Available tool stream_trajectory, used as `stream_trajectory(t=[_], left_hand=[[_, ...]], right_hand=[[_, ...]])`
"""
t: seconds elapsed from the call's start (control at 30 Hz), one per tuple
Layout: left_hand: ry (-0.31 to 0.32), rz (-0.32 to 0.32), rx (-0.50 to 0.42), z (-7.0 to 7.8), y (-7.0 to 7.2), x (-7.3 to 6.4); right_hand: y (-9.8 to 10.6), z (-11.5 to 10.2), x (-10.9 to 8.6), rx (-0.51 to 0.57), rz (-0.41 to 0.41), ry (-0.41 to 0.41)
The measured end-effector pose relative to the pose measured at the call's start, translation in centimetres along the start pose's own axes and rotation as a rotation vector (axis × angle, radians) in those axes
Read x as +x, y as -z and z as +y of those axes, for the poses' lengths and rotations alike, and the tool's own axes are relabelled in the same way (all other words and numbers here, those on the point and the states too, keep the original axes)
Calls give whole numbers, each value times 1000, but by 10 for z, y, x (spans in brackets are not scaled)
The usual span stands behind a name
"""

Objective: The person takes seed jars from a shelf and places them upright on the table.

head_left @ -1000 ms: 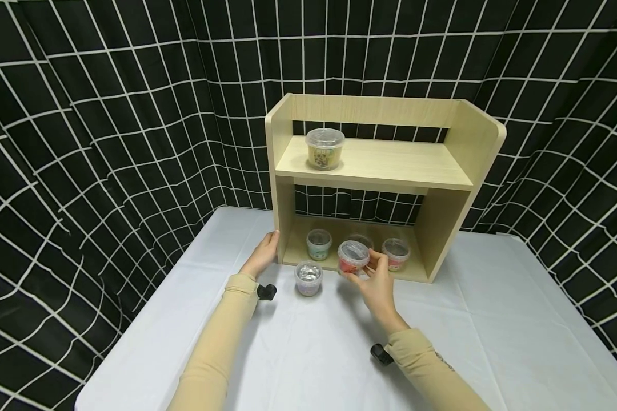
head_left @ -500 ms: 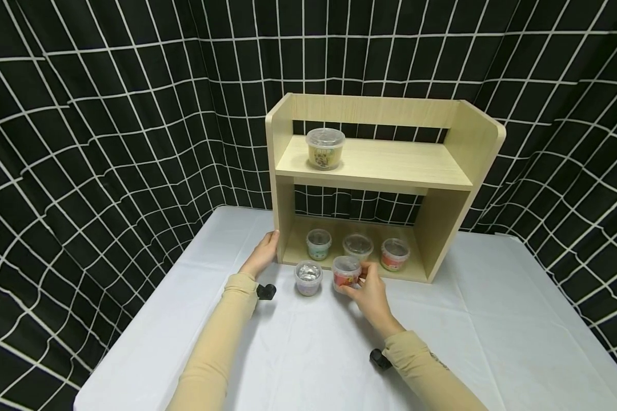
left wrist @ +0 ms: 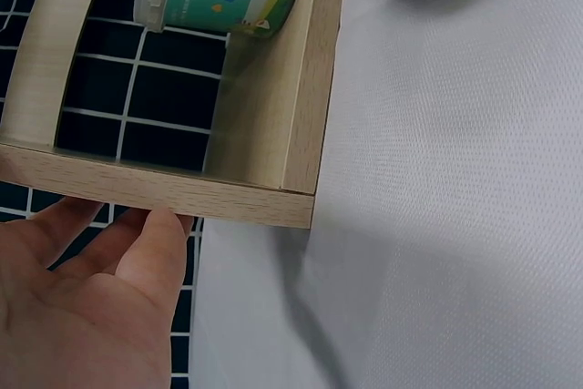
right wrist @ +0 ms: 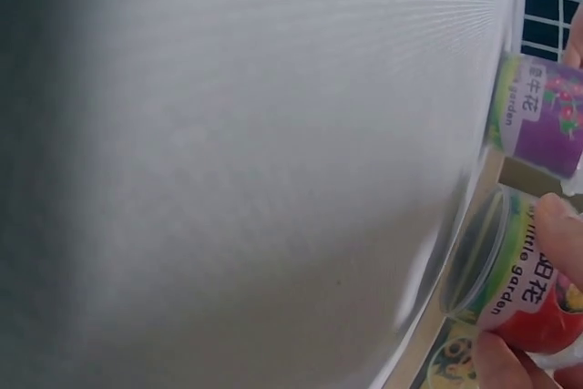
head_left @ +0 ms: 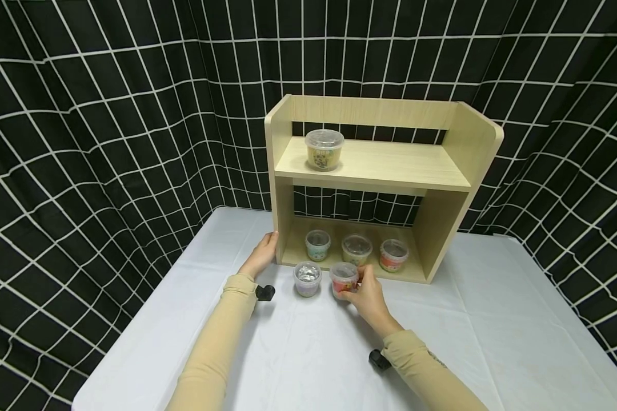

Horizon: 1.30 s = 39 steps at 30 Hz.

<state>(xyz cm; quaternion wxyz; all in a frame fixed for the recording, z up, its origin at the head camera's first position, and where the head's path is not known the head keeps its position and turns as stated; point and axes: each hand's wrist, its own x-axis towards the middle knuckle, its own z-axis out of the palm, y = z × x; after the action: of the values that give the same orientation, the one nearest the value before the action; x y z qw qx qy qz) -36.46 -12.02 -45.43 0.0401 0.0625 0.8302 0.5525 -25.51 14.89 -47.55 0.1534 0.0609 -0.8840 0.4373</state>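
My right hand (head_left: 371, 299) holds a clear plastic cup with a red label (head_left: 343, 279) between thumb and fingers, in front of the shelf. The right wrist view shows the grip on this red-labelled cup (right wrist: 524, 280); whether its base touches the table I cannot tell. Left of it stands a foil-topped cup with a purple label (head_left: 307, 281), apart from both hands. My left hand (head_left: 259, 255) touches the outer side of the wooden shelf (head_left: 280, 217). In the left wrist view the left hand (left wrist: 100, 289) has its fingertips against that side panel, fingers fairly straight.
On the shelf's lower board stand a teal-labelled cup (head_left: 318, 246), a yellowish cup (head_left: 357, 251) and another red-labelled cup (head_left: 393, 257). A larger lidded yellow tub (head_left: 324, 151) is on the upper board. White cloth (head_left: 298, 354) covers the table; black gridded curtains (head_left: 133, 114) surround it.
My right hand has brought the red-labelled cup down and slightly left, beside the purple one, uncovering the yellowish cup behind. My left hand stays at the shelf's side.
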Motion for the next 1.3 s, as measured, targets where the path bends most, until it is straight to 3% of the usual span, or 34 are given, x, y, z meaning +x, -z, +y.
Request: stream_trajectory(t=[0.8,1.3], left_hand=[[6,12,-19,3,1,-2],[0,8,-13,2,-1,-3]], right_hand=[[-5,-1,-2,-30,-6,30],[-6,-1,-6,-102,-11,-28]])
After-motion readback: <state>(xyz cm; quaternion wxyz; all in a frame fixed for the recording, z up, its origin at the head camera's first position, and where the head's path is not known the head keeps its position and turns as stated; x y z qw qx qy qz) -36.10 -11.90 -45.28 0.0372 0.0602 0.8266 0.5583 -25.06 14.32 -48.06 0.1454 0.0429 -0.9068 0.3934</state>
